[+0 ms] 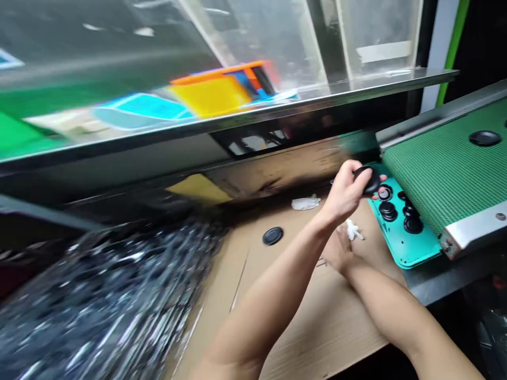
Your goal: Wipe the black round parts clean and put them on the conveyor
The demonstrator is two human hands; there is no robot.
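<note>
My left hand (350, 184) reaches across to the right, its fingers closed around a round black disc-like part (369, 180). It is over the far end of a turquoise tray (415, 253) that bears several black round parts (388, 211), some of them stacked. Crossing beneath the left forearm, my right hand (337, 249) is low over the cardboard (317, 316); its fingers are mostly hidden. Just beside it lies a crumpled white scrap (354, 230). A single black disc (273, 236) rests flat on the cardboard, left of my arms.
A green conveyor belt (447, 169) runs along the right, carrying another black disc (485, 138). Blurred clear plastic trays with dark parts (119, 295) are piled at the left. A metal shelf (336, 91) overhangs the back, with a yellow bin (212, 97) on it. Another white scrap (306, 203) lies behind.
</note>
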